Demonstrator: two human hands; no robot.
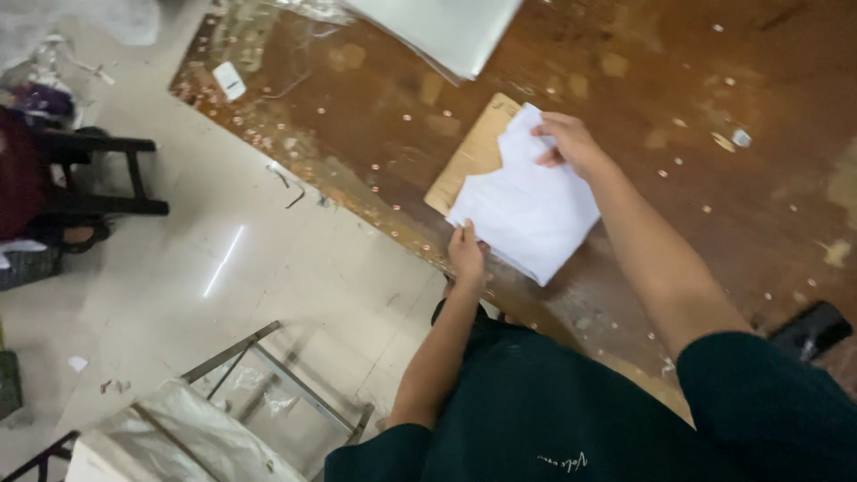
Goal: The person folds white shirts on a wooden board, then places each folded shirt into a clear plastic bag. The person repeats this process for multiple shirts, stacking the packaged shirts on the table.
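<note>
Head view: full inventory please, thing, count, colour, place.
folded white cloth piece: 1, white, on the table's near edge, over the cardboard
flat tan cardboard sheet: 1, tan, under the cloth, sticking out at its far left
worn brown table: 1, brown with pale spots, fills the upper right
pale sheet stack: 1, off-white, table's far edge, top centre
black wooden chair: 1, black, on the floor at left
metal frame with clear plastic bag: 1, grey and clear, floor at bottom left
cream tiled floor: 1, cream, left half
left hand: 1, grips the cloth's near left edge
right hand: 1, holds the cloth's far top edge
</note>
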